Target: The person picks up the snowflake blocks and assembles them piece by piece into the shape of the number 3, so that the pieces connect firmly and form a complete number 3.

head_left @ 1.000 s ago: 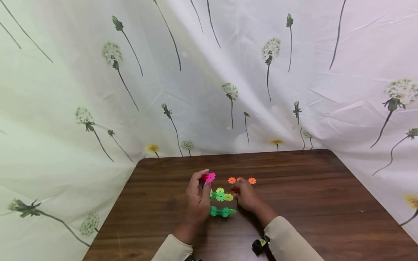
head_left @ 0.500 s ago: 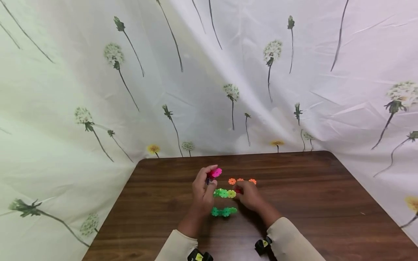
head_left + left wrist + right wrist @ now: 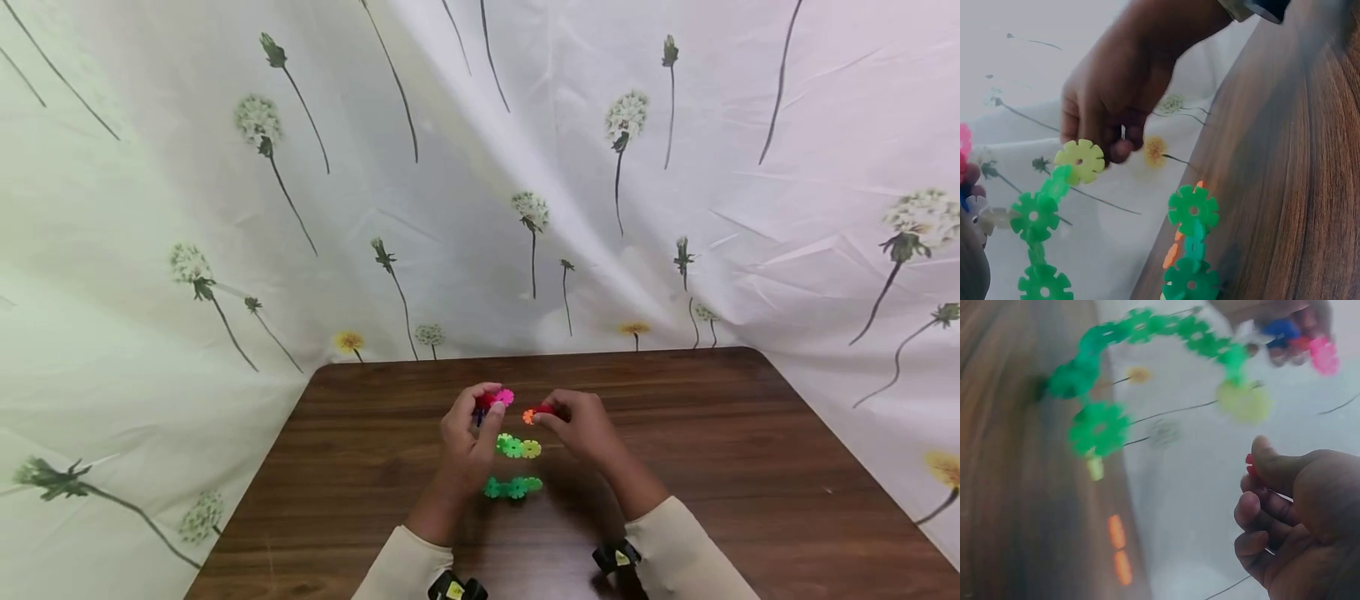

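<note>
My left hand (image 3: 467,437) pinches the end of a chain of interlocking flower-shaped plastic discs. Around its fingers are a pink disc (image 3: 505,397), red ones and a blue disc (image 3: 1282,331). From there the chain runs through whitish, yellow and green discs (image 3: 1141,325) and curves down towards the table. To the right, my right hand (image 3: 588,427) holds a loose red disc (image 3: 1250,464) between thumb and fingertips, apart from the chain. Its fingers hide most of that disc.
Orange discs (image 3: 528,417) lie on the brown wooden table (image 3: 712,467), partly hidden behind the right hand in the head view. Lower green discs (image 3: 516,487) are nearer the person. A dandelion-print cloth (image 3: 480,208) hangs behind the table.
My left hand has shifted right and slightly away with the chain. The right hand has risen from beside the yellow disc with the red disc, now covering some orange ones.
</note>
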Tool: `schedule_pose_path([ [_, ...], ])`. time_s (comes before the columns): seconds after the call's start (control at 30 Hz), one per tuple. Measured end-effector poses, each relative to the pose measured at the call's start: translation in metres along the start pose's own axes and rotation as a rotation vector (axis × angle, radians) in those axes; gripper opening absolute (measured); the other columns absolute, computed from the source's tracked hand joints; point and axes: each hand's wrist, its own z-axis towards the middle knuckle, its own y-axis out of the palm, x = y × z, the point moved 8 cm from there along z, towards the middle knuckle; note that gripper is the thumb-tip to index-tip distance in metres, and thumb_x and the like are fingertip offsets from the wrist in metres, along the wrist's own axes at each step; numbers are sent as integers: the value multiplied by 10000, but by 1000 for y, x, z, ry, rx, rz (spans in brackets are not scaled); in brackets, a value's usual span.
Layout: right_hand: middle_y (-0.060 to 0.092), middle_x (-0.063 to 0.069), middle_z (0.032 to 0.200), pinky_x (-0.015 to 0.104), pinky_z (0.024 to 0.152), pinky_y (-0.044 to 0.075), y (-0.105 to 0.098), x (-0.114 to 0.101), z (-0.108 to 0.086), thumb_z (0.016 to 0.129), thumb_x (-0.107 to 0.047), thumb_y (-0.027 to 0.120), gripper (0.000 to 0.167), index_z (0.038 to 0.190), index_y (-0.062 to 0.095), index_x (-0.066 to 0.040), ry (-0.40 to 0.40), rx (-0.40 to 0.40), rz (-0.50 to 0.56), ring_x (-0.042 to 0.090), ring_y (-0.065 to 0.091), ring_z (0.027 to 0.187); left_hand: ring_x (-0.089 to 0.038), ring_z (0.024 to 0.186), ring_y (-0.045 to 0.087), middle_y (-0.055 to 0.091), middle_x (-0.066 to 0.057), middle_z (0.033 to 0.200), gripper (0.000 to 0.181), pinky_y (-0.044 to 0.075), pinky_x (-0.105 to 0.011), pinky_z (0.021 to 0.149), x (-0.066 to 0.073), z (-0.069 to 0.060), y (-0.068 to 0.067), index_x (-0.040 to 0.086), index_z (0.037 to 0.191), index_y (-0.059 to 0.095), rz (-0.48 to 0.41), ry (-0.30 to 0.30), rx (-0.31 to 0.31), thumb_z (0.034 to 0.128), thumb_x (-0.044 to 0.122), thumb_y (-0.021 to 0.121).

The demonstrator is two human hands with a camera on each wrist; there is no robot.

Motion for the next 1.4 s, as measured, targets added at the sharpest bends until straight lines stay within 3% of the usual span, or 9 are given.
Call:
schedule_pose_path([
  [0.3, 678, 41, 809, 250, 604, 529, -18, -42, -10, 1040, -145, 743, 58, 1040, 775, -96, -80, 3, 84, 144, 579, 685, -135, 979, 692, 772, -95, 1189, 275, 631, -258, 864, -1, 4, -2, 33, 1343, 679, -7, -116, -18, 1091, 143, 671],
  [0.5, 689, 74, 859, 251, 636, 562, -20, -54, -13, 1081, -78, 666, 92, 1110, 752, -62, -102, -4, 117, 220, 627, 735, -124, 975, 708, 774, -107, 1171, 269, 648, -296, 872, 1, 6, -1, -7, 1317, 690, -7, -87, -36, 1078, 116, 682],
  [0.63, 696, 142, 850, 254, 595, 553, -22, -58, -15, 1086, -88, 661, 101, 1072, 749, -42, -145, 39, 137, 142, 610, 690, -137, 979, 718, 773, -106, 1177, 240, 662, -351, 875, 3, 6, -1, 38, 1297, 712, -6, -69, -47, 1073, 124, 694],
  [0.87, 684, 158, 811, 251, 578, 544, -23, -67, -17, 1094, -97, 649, 125, 1032, 735, -31, -218, 77, 192, 94, 589, 663, -122, 951, 704, 778, -101, 1165, 273, 648, -293, 853, 5, 6, 0, 19, 1316, 716, -12, -85, -68, 1070, 137, 705],
  [1.13, 653, 46, 761, 260, 569, 543, -24, -72, -19, 1098, -81, 633, 133, 1018, 724, -27, -221, 64, 187, 305, 628, 650, -107, 884, 659, 751, -93, 1087, 270, 621, -280, 783, 6, 6, 4, -7, 1295, 721, -19, -88, -93, 1069, 139, 711],
  [1.4, 640, 16, 766, 253, 565, 527, -21, -72, -18, 1102, -97, 634, 137, 1032, 732, -31, -217, 50, 146, 88, 571, 649, -121, 907, 674, 743, -103, 1122, 267, 643, -320, 806, 4, 6, 8, 14, 1297, 722, -37, -116, -119, 1074, 159, 708],
])
